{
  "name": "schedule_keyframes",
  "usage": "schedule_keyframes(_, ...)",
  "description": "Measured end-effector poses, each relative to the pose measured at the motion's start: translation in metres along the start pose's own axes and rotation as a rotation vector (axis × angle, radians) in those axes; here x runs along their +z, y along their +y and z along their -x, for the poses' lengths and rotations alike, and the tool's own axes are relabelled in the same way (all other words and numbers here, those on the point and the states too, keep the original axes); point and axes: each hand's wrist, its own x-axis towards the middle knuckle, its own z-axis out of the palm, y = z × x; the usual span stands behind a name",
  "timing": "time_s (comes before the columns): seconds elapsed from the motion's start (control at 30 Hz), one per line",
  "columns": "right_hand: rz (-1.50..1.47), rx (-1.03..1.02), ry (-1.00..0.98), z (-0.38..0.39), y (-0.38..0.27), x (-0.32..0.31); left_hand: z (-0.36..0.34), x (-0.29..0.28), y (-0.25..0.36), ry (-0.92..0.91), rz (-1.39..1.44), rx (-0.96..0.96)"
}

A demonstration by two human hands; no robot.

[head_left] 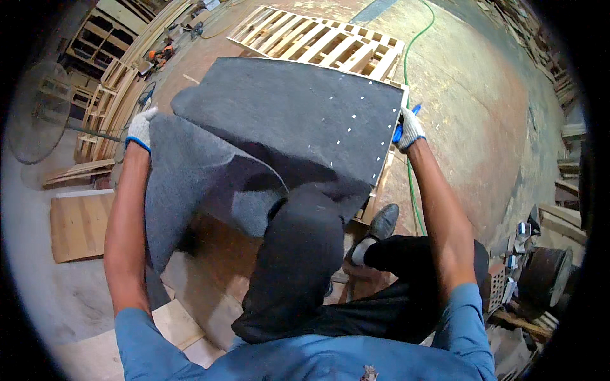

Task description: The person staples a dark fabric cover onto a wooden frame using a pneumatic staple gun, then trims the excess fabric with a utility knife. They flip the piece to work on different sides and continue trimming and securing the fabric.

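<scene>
Now we've got the grey felt sheet (279, 127) spread over the pallet (318, 41), its right half flat and dotted with pale staples, its left half sagging in a loose fold toward the floor. Our left hand (140, 127), in a white glove, has its fingers closed on the sheet's left edge, lifting it. Our right hand (410, 130) is wrapped around a blue-handled tool (400, 130) at the right edge; it looks like a stapler, though the glove hides most of it. To do this well, we'd say pull the slack out evenly before fixing more, keeping the edge square to the boards. As for containers, there are 0 we can make out. A green hose (413, 190) trails past our shoe (383, 222).
</scene>
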Motion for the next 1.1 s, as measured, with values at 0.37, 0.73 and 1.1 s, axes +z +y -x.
schedule_keyframes(0.37,0.009,-0.075,0.065,-0.008,0.018,0.032,-0.069,0.039,0.091,0.086,-0.295,0.375)
schedule_keyframes(0.73,0.064,-0.052,0.026,0.003,-0.016,0.019,0.149,0.146,0.085,-0.162,-0.327,0.632)
schedule_keyframes(1.1,0.075,-0.156,0.123,0.082,-0.197,-0.050,0.227,0.325,0.057,-0.356,-0.046,0.675)
